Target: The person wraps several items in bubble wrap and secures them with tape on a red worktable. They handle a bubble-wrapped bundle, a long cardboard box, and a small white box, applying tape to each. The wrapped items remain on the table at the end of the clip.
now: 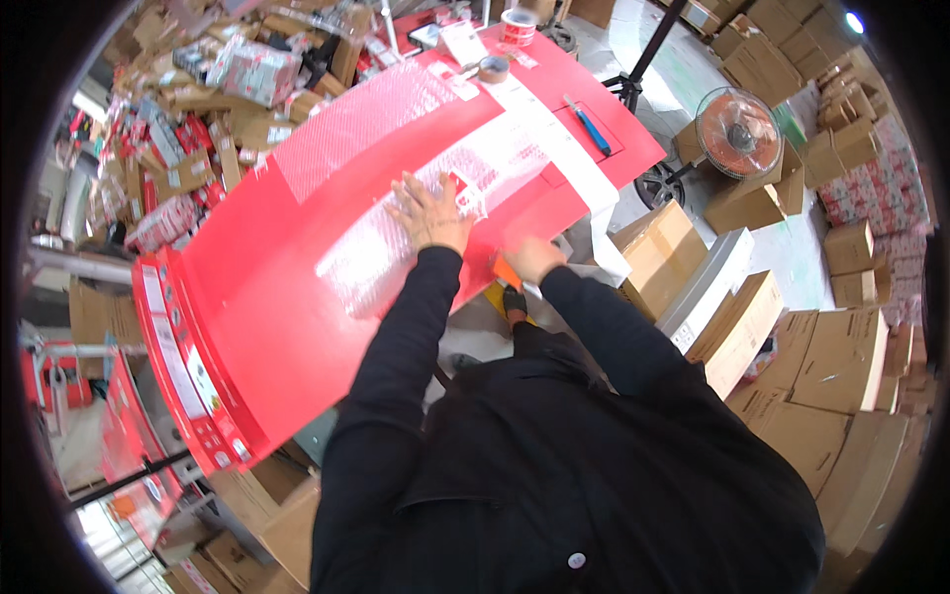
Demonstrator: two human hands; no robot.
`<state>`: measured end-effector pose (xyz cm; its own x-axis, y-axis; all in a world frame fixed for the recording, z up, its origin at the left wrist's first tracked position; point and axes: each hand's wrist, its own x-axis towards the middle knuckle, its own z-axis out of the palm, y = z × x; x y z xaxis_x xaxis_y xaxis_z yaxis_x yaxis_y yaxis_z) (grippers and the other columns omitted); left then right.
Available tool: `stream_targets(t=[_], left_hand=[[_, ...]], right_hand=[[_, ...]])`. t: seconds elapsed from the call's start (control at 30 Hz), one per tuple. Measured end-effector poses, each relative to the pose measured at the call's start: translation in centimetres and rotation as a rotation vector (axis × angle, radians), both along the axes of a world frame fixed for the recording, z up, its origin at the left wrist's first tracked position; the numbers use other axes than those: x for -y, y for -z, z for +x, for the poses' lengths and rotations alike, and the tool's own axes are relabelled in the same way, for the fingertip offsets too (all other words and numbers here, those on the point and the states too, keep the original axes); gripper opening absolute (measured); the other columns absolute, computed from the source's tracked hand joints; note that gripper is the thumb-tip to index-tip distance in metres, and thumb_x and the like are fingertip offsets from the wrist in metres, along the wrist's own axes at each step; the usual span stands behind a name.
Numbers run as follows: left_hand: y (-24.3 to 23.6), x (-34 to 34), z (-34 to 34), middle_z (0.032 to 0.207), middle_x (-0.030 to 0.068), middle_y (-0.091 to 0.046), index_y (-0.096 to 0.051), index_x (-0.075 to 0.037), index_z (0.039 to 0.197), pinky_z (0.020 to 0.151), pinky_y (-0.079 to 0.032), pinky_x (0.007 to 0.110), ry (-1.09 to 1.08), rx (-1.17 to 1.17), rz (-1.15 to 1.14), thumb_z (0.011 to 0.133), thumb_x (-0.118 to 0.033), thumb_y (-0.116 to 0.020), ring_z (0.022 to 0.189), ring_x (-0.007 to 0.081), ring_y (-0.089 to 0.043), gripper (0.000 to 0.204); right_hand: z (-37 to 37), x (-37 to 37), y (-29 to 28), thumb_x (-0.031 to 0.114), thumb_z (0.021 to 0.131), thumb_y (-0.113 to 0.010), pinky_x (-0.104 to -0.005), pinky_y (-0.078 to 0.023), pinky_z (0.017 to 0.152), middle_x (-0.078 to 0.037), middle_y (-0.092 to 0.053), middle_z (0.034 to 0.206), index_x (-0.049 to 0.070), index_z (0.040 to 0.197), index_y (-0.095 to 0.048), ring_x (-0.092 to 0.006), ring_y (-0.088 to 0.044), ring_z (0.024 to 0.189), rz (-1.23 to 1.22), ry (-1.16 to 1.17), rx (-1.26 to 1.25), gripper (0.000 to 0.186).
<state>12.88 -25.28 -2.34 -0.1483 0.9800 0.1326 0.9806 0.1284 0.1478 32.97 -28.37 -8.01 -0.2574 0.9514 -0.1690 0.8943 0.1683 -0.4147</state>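
Observation:
My left hand (432,218) lies flat with fingers spread. It presses on a long piece of clear bubble wrap (364,259) stretched across the red tabletop (259,319); a small red-and-white printed patch shows beside the fingers. Over the near edge of the table, my right hand (534,259) is closed and slightly blurred. An orange thing (507,271) sticks out of it, its kind not clear. A white strip (566,150) runs across the table's right part and hangs over the edge beside that hand.
Farther back lie another bubble wrap sheet (361,129), a blue utility knife (592,131), a brown tape roll (493,69) and a red-and-white tape roll (517,28). Cartons (661,249) stand right of me, near a fan (738,134). Parcels (255,71) pile up beyond the table.

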Motion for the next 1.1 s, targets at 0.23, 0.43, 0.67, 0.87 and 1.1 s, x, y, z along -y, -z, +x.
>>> stream_targets(t=[0.23, 0.43, 0.67, 0.87, 1.1], left_hand=[[0.8, -3.5, -9.3, 0.174, 0.0005, -0.034, -0.032, -0.019, 0.169, 0.127, -0.014, 0.072, 0.813, -0.187, 0.048, 0.082, -0.054, -0.082, 0.163, 0.0311, -0.023, 0.107], [-3.3, 2.0, -10.0, 0.165, 0.0058, -0.046, -0.047, -0.019, 0.161, 0.126, -0.030, 0.058, 0.578, -0.057, -0.029, 0.090, -0.023, -0.078, 0.155, 0.0301, -0.038, 0.078], [-14.4, 12.3, 0.5, 0.118, 0.0045, -0.072, -0.068, 0.003, 0.133, 0.098, -0.051, 0.032, 0.107, 1.667, -0.268, 0.112, -0.015, -0.057, 0.108, 0.0135, -0.065, 0.030], [-16.4, 6.9, -2.1, 0.082, 0.0028, -0.074, -0.079, 0.003, 0.099, 0.073, -0.052, 0.029, 0.120, 1.032, -0.209, 0.102, -0.020, -0.072, 0.078, 0.0082, -0.065, 0.023], [-2.4, -9.9, -11.2, 0.156, 0.0149, -0.057, -0.081, -0.016, 0.121, 0.107, -0.045, 0.048, 0.242, 0.242, 0.210, 0.092, -0.039, -0.080, 0.144, 0.0299, -0.051, 0.037]], right_hand=[[10.6, 6.7, -7.9, 0.041, 0.106, -0.066, -0.0287, -0.053, 0.062, -0.008, -0.073, 0.080, -0.009, 0.101, -0.075, -0.0128, -0.068, 0.068, -0.675, 0.277, -0.770, 0.051], [13.8, 7.8, -19.5, 0.034, 0.101, -0.075, -0.0330, -0.059, 0.077, -0.006, -0.072, 0.076, -0.002, 0.101, -0.076, -0.0118, -0.070, 0.070, -0.700, 0.258, -0.785, 0.036], [6.4, 6.8, -18.1, 0.032, 0.092, -0.083, -0.0583, -0.030, 0.127, -0.013, -0.075, 0.087, 0.002, 0.112, -0.078, -0.0336, -0.076, 0.098, -0.128, -0.287, -0.715, 0.036], [4.1, 7.7, -17.3, 0.036, 0.094, -0.080, -0.0516, -0.048, 0.114, -0.013, -0.072, 0.082, 0.001, 0.101, -0.077, -0.0290, -0.071, 0.087, 0.032, -0.257, -0.724, 0.035], [-0.5, 6.2, -9.3, 0.041, 0.106, -0.069, -0.0287, -0.048, 0.062, -0.003, -0.066, 0.072, -0.009, 0.094, -0.073, -0.0082, -0.055, 0.066, -0.183, 0.071, -0.824, 0.052]])
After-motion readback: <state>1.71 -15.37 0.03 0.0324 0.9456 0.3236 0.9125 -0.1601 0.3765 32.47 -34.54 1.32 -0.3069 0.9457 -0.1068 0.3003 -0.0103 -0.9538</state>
